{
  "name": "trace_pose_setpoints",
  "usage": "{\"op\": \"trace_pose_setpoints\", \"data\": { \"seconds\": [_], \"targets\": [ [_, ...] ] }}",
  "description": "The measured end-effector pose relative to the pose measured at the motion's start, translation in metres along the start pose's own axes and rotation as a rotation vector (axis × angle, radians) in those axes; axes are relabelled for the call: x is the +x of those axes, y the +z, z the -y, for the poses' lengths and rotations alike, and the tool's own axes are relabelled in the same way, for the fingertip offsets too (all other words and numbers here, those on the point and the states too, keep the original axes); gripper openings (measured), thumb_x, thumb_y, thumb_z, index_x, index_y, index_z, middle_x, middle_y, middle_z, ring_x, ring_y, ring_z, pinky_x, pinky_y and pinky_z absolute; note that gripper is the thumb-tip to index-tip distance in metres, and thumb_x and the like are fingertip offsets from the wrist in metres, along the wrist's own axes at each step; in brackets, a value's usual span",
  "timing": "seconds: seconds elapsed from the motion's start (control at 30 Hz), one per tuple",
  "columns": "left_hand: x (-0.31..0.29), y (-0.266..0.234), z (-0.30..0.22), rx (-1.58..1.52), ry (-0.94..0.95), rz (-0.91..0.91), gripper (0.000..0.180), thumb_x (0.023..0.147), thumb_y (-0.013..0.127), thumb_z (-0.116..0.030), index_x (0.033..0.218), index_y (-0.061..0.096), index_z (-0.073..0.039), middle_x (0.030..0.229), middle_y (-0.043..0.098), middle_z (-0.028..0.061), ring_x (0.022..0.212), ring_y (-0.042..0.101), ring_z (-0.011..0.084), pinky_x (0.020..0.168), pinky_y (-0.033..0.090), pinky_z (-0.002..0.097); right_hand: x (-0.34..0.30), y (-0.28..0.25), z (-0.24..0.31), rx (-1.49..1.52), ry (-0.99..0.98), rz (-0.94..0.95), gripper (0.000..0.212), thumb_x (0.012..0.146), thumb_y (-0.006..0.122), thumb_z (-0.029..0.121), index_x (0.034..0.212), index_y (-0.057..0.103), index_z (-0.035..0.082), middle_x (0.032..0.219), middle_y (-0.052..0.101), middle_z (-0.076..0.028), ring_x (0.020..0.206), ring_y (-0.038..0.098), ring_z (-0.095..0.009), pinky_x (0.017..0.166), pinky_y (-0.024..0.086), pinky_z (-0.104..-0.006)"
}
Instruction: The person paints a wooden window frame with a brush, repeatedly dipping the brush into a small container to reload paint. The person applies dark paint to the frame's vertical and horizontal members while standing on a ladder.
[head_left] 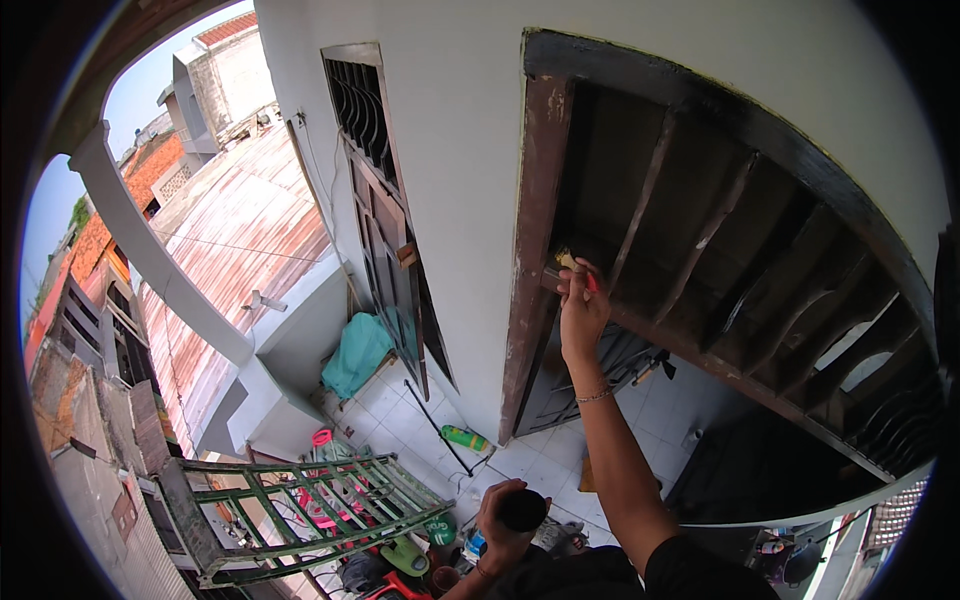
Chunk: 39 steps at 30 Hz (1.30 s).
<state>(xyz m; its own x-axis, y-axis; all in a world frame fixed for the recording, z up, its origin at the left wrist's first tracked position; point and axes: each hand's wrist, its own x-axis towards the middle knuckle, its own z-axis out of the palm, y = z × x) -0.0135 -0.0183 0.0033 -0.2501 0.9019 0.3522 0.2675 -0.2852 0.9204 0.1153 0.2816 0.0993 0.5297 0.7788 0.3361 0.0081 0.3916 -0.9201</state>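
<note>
White floor tiles (385,410) are spreading beneath a white wall (450,200), where a brown wooden door frame (540,200) is enclosing dark slats (641,198). I'm seeing the right hand (583,315) pinching 1 red-handled paintbrush (566,261) at the frame's left upright; contact I'm not managing to tell. Lower, the left hand (495,530) is gripping 1 dark round container (522,510), while a green ladder (192,522) is standing leftward.

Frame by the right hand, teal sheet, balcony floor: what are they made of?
Frame: probably wood, worn brown paint; pale chips show.
Sheet: fabric or thin plastic, can't tell; soft folds.
Floor: likely ceramic tile, pale and smooth-looking; a grid of joints shows.
</note>
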Motion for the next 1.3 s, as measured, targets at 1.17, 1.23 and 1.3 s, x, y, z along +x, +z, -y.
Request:
{"op": "trace_pose_setpoints", "data": {
  "seconds": [1.17,1.23,1.3],
  "targets": [
    [0.000,0.008,-0.006,-0.049,0.004,0.022,0.055,0.064,0.100,-0.012,0.108,0.067,-0.008,0.103,0.072,0.0119,0.091,0.073,0.0266,0.082,0.060,0.0371,0.004,-0.021,0.011,-0.058,-0.090,-0.015,0.034,0.111,0.052,0.027,0.129,0.063,0.001,0.110,0.073,-0.010,0.091,0.069,-0.015,0.074,0.054,-0.0270],
    [-0.002,0.010,-0.006,-0.044,0.007,0.024,0.055,0.064,0.099,-0.012,0.108,0.067,-0.008,0.103,0.072,0.0120,0.091,0.073,0.0268,0.082,0.060,0.0371,0.014,-0.011,0.007,-0.040,-0.099,-0.046,0.031,0.109,0.052,0.021,0.126,0.064,-0.003,0.107,0.074,-0.012,0.089,0.071,-0.017,0.076,0.056,-0.0284],
    [-0.002,0.011,-0.008,-0.040,0.010,0.024,0.055,0.064,0.099,-0.012,0.108,0.067,-0.008,0.103,0.072,0.0121,0.091,0.073,0.0270,0.082,0.060,0.0371,0.006,-0.006,0.006,-0.021,-0.024,-0.007,0.031,0.109,0.052,0.020,0.125,0.064,-0.003,0.105,0.074,-0.012,0.088,0.071,-0.017,0.075,0.056,-0.0283]
  ]
}}
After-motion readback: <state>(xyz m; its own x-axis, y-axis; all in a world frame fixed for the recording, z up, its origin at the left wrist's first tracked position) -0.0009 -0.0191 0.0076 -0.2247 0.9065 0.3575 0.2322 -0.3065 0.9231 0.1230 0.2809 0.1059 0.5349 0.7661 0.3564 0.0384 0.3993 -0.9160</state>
